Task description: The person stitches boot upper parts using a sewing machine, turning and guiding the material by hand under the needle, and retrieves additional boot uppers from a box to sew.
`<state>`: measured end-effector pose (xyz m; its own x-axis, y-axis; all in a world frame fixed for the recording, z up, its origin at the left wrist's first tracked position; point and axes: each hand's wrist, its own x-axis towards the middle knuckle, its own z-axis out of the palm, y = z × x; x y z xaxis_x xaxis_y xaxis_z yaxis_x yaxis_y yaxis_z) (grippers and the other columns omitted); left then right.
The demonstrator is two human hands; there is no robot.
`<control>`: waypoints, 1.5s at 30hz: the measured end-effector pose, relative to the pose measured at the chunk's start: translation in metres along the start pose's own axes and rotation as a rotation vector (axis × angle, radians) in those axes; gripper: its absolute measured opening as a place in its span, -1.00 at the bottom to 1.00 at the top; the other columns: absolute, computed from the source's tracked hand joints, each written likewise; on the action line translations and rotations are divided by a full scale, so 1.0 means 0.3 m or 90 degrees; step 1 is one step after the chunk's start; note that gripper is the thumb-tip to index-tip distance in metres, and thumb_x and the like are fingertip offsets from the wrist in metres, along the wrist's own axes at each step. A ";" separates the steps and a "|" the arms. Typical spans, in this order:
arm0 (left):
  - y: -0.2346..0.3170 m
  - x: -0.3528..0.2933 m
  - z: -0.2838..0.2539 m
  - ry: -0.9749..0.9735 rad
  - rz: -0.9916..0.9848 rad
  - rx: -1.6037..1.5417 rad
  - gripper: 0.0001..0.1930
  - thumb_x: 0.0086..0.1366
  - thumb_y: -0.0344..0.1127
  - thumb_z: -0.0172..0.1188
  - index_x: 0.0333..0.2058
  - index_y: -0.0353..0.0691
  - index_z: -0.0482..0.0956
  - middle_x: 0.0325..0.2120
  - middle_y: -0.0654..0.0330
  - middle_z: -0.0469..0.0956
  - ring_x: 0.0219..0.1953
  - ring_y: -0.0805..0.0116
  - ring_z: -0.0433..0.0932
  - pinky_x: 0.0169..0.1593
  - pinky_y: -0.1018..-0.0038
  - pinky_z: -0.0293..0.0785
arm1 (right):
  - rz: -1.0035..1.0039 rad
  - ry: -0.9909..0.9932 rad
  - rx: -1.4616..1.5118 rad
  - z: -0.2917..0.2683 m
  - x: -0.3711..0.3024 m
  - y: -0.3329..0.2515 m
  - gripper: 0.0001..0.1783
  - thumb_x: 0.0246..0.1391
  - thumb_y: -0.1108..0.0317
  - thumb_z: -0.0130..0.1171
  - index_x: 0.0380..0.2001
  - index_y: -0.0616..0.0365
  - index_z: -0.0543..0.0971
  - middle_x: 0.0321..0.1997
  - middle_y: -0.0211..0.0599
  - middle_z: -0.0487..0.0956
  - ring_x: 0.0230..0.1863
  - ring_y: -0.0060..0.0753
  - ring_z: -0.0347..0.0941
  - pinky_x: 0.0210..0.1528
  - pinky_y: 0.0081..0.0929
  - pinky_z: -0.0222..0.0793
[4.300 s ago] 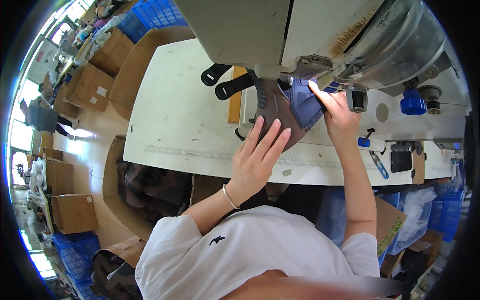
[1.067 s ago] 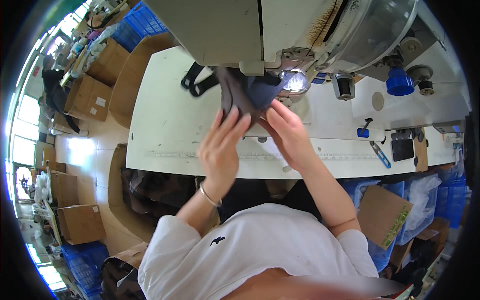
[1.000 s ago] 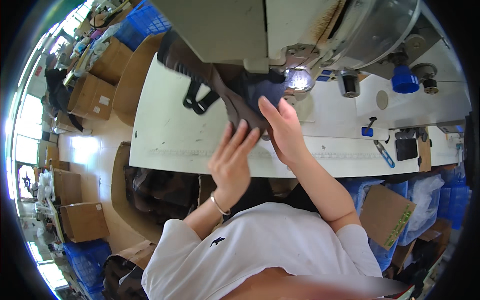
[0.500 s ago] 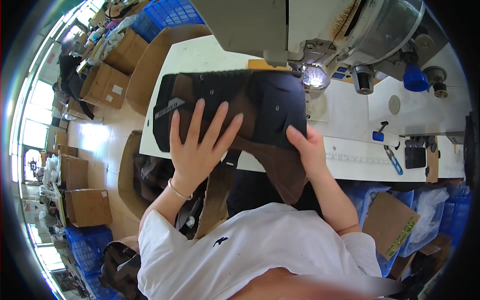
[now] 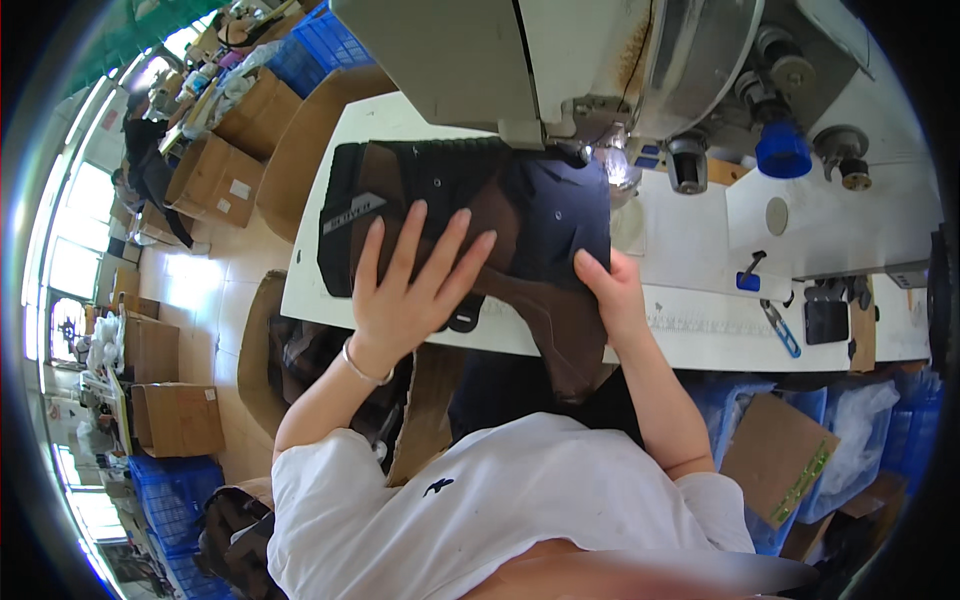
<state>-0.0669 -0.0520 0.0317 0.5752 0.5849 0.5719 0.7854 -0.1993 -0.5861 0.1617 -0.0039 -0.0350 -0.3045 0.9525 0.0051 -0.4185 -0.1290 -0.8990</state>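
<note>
A black and brown panel piece (image 5: 540,215) with ribbed black edging and a grey slanted label lies on the white sewing table (image 5: 345,125). Its far right edge reaches below the head of a large sewing machine (image 5: 450,70), by a bright lamp (image 5: 618,165). On the brown part of the piece rests my left hand (image 5: 410,285), palm down with fingers spread. My right hand (image 5: 618,295) grips the right edge, thumb on top and the other fingers mostly hidden. A brown flap (image 5: 560,310) hangs over the table's near edge.
Blue-handled snips (image 5: 780,328) and a dark flat object (image 5: 825,320) lie on the table at right. Cardboard boxes (image 5: 205,185) and blue crates (image 5: 175,490) stand at left. A cardboard sheet (image 5: 778,455) leans near blue bins at lower right. Another person (image 5: 150,165) is far left.
The machine head sits further left in view and now overlaps the piece's far edge. The piece's left end has shifted slightly right, with my left hand. My right hand keeps its grip.
</note>
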 end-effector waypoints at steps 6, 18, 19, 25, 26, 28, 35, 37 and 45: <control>0.012 0.015 0.004 0.022 -0.027 -0.021 -0.64 0.14 -0.20 0.14 -0.05 0.28 0.58 0.02 0.43 0.50 0.05 0.21 0.48 0.17 0.15 0.27 | -0.008 -0.027 0.009 -0.019 -0.007 0.019 -0.69 0.18 0.20 0.13 -0.25 0.27 0.56 -0.29 -0.47 0.56 -0.27 -0.69 0.40 -0.19 -0.63 0.33; 0.022 0.021 0.011 0.035 -0.043 -0.040 -0.65 0.12 -0.19 0.16 -0.07 0.26 0.59 0.01 0.45 0.51 0.06 0.21 0.48 0.18 0.16 0.28 | 0.003 -0.034 -0.016 -0.035 -0.001 -0.015 -0.70 0.18 0.21 0.12 -0.23 0.27 0.57 -0.32 -0.53 0.53 -0.31 -0.73 0.35 -0.25 -0.64 0.30; 0.022 0.023 0.010 0.030 -0.045 -0.042 -0.65 0.11 -0.19 0.17 -0.08 0.26 0.60 0.01 0.45 0.51 0.06 0.20 0.47 0.18 0.16 0.28 | 0.004 -0.031 -0.019 -0.042 -0.009 -0.012 -0.70 0.18 0.21 0.12 -0.23 0.27 0.57 -0.32 -0.53 0.53 -0.31 -0.73 0.35 -0.25 -0.64 0.30; 0.016 0.012 0.015 0.021 -0.057 -0.051 -0.65 0.10 -0.20 0.19 -0.09 0.24 0.60 0.01 0.45 0.51 0.07 0.20 0.47 0.19 0.16 0.28 | 0.024 0.021 -0.204 -0.064 -0.191 0.074 -0.72 0.19 0.26 0.12 -0.36 0.30 0.60 -0.52 -0.57 0.50 -0.43 -0.77 0.29 -0.39 -0.67 0.26; 0.019 0.013 0.012 0.024 -0.056 -0.053 -0.65 0.10 -0.21 0.19 -0.09 0.24 0.59 0.01 0.45 0.51 0.07 0.21 0.47 0.19 0.16 0.28 | 0.011 0.020 -0.189 -0.067 -0.208 0.081 -0.73 0.20 0.27 0.11 -0.36 0.30 0.60 -0.53 -0.57 0.50 -0.45 -0.77 0.29 -0.40 -0.67 0.26; 0.013 0.017 0.008 0.028 -0.063 -0.058 -0.64 0.10 -0.21 0.18 -0.08 0.24 0.59 0.00 0.46 0.52 0.07 0.21 0.47 0.18 0.17 0.28 | 0.000 0.029 -0.200 -0.046 -0.216 0.068 -0.72 0.22 0.27 0.08 -0.40 0.31 0.59 -0.56 -0.57 0.49 -0.48 -0.78 0.27 -0.45 -0.69 0.22; -0.023 0.050 0.011 -0.002 -0.054 -0.086 -0.60 0.06 -0.18 0.16 -0.05 0.19 0.57 0.03 0.43 0.49 0.08 0.21 0.45 0.20 0.18 0.26 | -0.033 0.041 -0.181 -0.037 -0.183 0.048 -0.69 0.21 0.31 0.07 -0.58 0.25 0.50 -0.61 -0.64 0.40 -0.54 -0.80 0.18 -0.52 -0.70 0.08; -0.036 0.068 0.012 -0.028 -0.042 -0.124 -0.47 -0.09 -0.16 0.25 -0.02 0.17 0.54 0.04 0.42 0.47 0.09 0.19 0.44 0.21 0.17 0.25 | -0.021 0.048 -0.176 -0.045 -0.173 0.043 -0.72 0.21 0.35 0.06 -0.56 0.24 0.52 -0.57 -0.64 0.42 -0.52 -0.81 0.20 -0.50 -0.72 0.09; -0.121 0.153 0.055 -0.097 -0.013 -0.213 -0.19 -0.39 -0.07 0.37 0.04 0.16 0.48 0.04 0.45 0.46 0.13 0.29 0.38 0.25 0.24 0.20 | -0.061 0.065 -0.154 -0.006 -0.085 -0.007 -0.64 0.23 0.29 0.05 -0.64 0.20 0.41 -0.59 -0.66 0.37 -0.52 -0.80 0.13 -0.50 -0.69 0.05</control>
<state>-0.0728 -0.0051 0.0698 0.5372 0.6971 0.4748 0.8426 -0.4172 -0.3406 0.1720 -0.0275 -0.0339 -0.1796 0.9818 0.0621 -0.2211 0.0212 -0.9750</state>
